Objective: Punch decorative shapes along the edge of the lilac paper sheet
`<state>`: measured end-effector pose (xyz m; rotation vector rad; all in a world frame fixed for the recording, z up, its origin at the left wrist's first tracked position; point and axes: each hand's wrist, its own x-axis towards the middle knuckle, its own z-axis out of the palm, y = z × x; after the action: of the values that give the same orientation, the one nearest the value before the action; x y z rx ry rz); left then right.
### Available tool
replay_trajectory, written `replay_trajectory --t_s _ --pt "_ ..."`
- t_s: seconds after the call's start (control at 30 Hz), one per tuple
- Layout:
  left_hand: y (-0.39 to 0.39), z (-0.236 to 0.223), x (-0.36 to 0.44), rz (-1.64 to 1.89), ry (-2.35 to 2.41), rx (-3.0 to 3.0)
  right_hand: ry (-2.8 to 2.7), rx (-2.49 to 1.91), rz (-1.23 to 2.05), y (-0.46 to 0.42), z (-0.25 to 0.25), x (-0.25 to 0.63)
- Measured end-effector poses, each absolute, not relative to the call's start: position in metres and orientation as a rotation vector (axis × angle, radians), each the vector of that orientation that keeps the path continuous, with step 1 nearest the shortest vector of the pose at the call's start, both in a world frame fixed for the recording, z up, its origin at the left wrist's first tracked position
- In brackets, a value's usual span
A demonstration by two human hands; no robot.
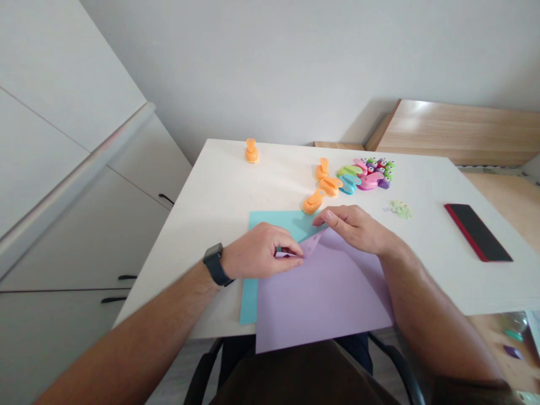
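Atop white wooden desk [422, 253], lilac paper sheet [324, 298] laid over pale-blue paper sheet [270, 220], top corner only partly folded back, pinched by left hand [257, 250] and right hand [354, 228]; orange plastic craft punches [329, 185] set beyond, untouched.

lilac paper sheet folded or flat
Partly folded: the lilac paper sheet lies mostly flat, but its far corner is bent back, held between the left hand and the right hand.

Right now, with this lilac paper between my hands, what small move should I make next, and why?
I would probably smooth the lifted corner of the lilac paper down with your right hand. Your left hand seems to pinch that corner, and the sheet lies on the turquoise paper over the white table, a firm surface.
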<state>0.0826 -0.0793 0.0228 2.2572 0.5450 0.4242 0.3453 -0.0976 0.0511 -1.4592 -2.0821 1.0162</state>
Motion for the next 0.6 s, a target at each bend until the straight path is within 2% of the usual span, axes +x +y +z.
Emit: replay_trajectory --t_s 0.3,0.6 --pt "-0.079 0.023 0.082 0.429 0.545 2.258 -2.098 -1.417 0.986 -0.097 0.044 0.351" --pt "-0.078 0.022 0.082 0.429 0.578 2.252 -1.884 -1.825 0.661 -0.082 0.039 0.383"
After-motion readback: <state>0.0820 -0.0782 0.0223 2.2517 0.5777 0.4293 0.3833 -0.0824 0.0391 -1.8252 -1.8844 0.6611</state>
